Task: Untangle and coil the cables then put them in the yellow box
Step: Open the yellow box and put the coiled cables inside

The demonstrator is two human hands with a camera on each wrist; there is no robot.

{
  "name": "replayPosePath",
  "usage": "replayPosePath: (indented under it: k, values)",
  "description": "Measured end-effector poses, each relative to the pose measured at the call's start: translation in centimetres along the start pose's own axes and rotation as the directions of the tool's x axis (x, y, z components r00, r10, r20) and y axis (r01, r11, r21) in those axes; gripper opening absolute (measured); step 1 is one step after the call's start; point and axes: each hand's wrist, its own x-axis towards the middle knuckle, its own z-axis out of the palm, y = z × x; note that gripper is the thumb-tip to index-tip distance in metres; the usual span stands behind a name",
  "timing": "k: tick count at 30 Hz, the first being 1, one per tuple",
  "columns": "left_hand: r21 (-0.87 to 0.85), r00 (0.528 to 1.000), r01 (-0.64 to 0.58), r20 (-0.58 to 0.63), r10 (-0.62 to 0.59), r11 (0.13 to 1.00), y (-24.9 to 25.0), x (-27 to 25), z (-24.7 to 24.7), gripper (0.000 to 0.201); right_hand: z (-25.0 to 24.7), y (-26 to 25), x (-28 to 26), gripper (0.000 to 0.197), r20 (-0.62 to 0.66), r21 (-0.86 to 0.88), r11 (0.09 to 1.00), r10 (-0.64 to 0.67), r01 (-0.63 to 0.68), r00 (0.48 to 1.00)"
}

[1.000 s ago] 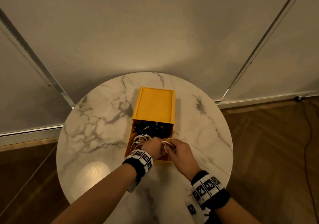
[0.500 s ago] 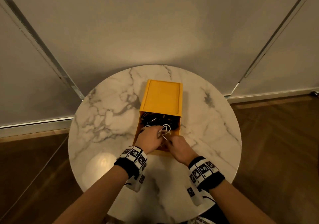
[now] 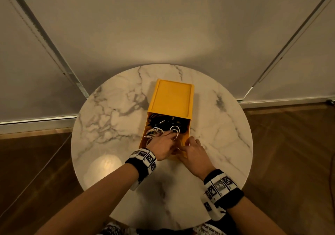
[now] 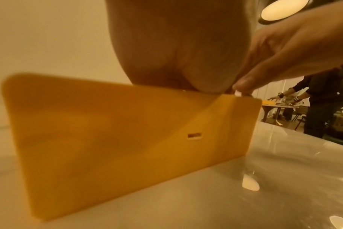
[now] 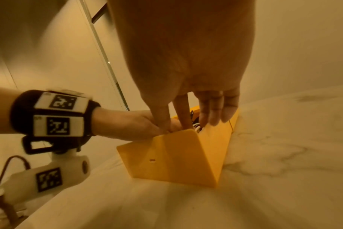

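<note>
We see one table (image 3: 108, 107) bearing one yellow box (image 3: 172, 97); inside lie black cables (image 3: 163, 121) and white cables (image 3: 154, 132). Our left hand (image 3: 163, 144) presses the white cables with straight fingers; right hand (image 3: 192, 151) fingers hang relaxed at the box's rim.

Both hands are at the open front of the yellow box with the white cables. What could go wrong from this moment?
1. The white cables lie in loose loops at the open front of the yellow box; when the left hand withdraws, a loop may catch on a finger and come out.
2. They rest against the black cables behind and could tangle.
3. The right hand is at the box's front corner; a push may slide the box on the marble table.
</note>
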Motion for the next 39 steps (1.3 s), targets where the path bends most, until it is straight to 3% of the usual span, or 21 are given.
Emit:
replayPosePath:
  k: [2, 5, 8, 13, 16, 21, 26, 29, 33, 36, 39]
  values:
    - [0.046, 1.0, 0.026, -0.012, -0.025, 0.999, 0.6, 0.4, -0.3, 0.028, 0.8, 0.3, -0.8, 0.046, 0.061, -0.137, 0.991, -0.004, 0.012, 0.998]
    - [0.078, 0.997, 0.067, 0.018, -0.069, 0.995, 1.4, 1.3, -1.3, 0.022, 1.9, 1.2, -1.7, 0.046, 0.096, -0.174, 0.983, -0.046, 0.062, 0.994]
    - [-0.007, 0.995, 0.09, 0.04, -0.09, 0.996, 1.8, 1.5, -1.9, 0.021, 2.1, 1.9, -1.5, 0.037, 0.043, -0.088, 0.992, -0.083, 0.087, 0.996]
    - [-0.267, 0.986, 0.062, -0.135, -0.101, 0.962, 2.3, -1.3, 0.3, 0.032, 2.0, 2.9, -2.2, 0.032, 0.069, 0.147, 0.976, -0.174, 0.163, 0.982]
    - [-0.303, 0.983, 0.092, -0.127, -0.136, 0.948, 3.5, -3.0, 3.0, 0.047, 2.3, 3.7, -3.9, 0.03, 0.065, 0.186, 0.963, -0.211, 0.196, 0.975]
    - [-0.247, 0.987, 0.112, -0.084, -0.136, 0.963, 6.9, -3.6, 4.4, 0.033, 1.8, 6.6, -7.1, 0.051, 0.089, 0.233, 0.944, -0.26, 0.234, 0.961]
    - [-0.263, 0.991, 0.132, 0.01, -0.134, 0.956, 7.7, -2.2, 2.7, 0.021, 1.9, 7.9, -9.3, 0.014, -0.109, 0.201, 0.949, -0.225, 0.243, 0.968]
    - [-0.284, 0.992, 0.118, -0.016, -0.128, 0.951, 6.9, -1.7, 1.7, 0.02, 3.0, 6.6, -9.7, 0.018, -0.2, 0.15, 0.956, -0.222, 0.254, 0.954]
    - [-0.122, 0.994, 0.107, -0.002, -0.108, 0.987, 6.1, -2.1, 1.8, 0.018, 3.9, 5.1, -9.5, 0.025, -0.169, 0.133, 0.964, -0.206, 0.229, 0.964]
    - [-0.289, 0.996, 0.083, -0.008, -0.089, 0.954, 5.4, -2.8, 1.4, 0.018, 3.8, 4.6, -9.2, 0.031, -0.145, 0.113, 0.969, -0.202, 0.219, 0.969]
    - [-0.436, 0.985, 0.068, -0.112, -0.129, 0.897, 4.1, -3.3, -0.2, 0.013, 3.5, 4.5, -9.7, 0.031, -0.184, 0.12, 0.963, -0.218, 0.242, 0.958]
